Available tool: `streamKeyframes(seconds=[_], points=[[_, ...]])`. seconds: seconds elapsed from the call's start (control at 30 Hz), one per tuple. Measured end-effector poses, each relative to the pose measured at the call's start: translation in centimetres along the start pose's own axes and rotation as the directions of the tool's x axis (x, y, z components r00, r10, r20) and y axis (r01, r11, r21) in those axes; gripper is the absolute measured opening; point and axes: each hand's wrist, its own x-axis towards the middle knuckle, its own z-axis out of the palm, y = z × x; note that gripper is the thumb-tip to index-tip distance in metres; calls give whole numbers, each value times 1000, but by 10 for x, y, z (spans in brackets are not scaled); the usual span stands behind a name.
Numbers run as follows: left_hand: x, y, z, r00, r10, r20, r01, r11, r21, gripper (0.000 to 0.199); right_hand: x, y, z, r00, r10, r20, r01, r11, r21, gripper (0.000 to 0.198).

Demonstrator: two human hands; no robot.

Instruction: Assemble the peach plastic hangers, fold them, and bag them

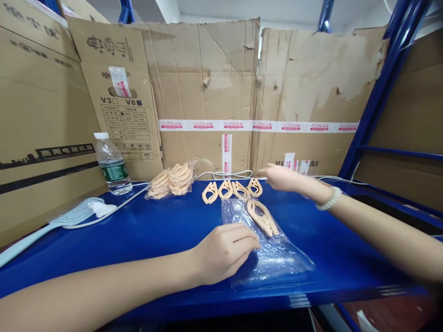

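My left hand (226, 251) lies over the left part of a clear plastic bag (277, 260), its fingers curled together against the film. A beige folding hanger (262, 217), folded up, rests on the upper part of this bag. Behind it stands a row of several similar beige folded hangers (209, 192). My right hand (278, 176) reaches to the back, fingers stretched out and slightly blurred, just above and right of the rightmost hanger (255, 187) in the row. Nothing shows in it.
Bagged beige hangers (173, 180) lie at the back left. Beside them stand a water bottle (112, 163) and a pale blue slotted tool (74, 213) with a white cable (134, 196). Cardboard (207, 83) walls the blue shelf (155, 240). A dark flat object (398, 212) lies right.
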Motion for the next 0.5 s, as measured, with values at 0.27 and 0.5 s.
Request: streamKeyframes(seconds=[0.27,0.5], points=[[-1,0,0,999,-34,14,34,999,7,22,19,31,57,985,-104,138,123,983,-137,48],[-2,-1,2,998,-59,-22,59,998,1,18,-33,40,33,912,155,380,-106,984,-146,22]])
